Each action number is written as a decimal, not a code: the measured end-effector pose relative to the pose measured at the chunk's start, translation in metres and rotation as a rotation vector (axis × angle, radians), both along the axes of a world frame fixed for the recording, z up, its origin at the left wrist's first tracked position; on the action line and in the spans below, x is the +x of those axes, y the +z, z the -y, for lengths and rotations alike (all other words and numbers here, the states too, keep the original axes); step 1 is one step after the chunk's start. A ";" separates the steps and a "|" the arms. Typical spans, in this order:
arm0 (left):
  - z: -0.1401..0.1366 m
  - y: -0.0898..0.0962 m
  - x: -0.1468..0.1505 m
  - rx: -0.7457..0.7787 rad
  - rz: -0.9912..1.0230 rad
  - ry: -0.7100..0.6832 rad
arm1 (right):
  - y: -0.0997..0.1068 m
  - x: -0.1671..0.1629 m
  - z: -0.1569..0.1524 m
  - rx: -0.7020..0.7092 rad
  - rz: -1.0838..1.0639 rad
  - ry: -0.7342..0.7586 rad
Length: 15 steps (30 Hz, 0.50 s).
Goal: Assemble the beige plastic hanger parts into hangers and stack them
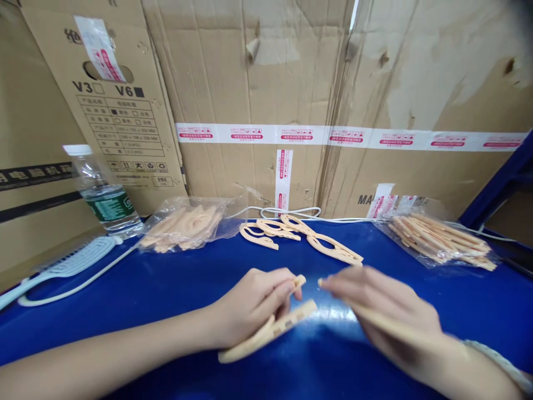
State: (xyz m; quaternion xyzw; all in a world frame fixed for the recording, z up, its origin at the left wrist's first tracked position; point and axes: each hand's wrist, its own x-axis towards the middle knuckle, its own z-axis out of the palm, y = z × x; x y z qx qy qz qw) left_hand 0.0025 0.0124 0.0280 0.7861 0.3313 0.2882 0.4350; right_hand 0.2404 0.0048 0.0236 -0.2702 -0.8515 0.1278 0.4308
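My left hand is closed on a beige plastic hanger arm, whose slotted edge slants below the fingers. A beige end also sticks out at the thumb and forefinger. Across a small gap, my right hand is closed and smeared by motion. A second beige hanger arm runs back from it along the palm towards the wrist, and a small pale tip shows at its fingertips. Behind both hands, several joined or overlapping beige hanger pieces lie on the blue table.
Clear bags of beige pieces lie at back left and back right. On the left are a water bottle, a pale blue hairbrush and a white cable. Cardboard boxes wall off the back.
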 end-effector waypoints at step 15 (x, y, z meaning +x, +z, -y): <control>-0.031 -0.004 -0.005 -0.812 0.697 0.313 | -0.012 0.003 -0.038 -0.542 0.134 -0.180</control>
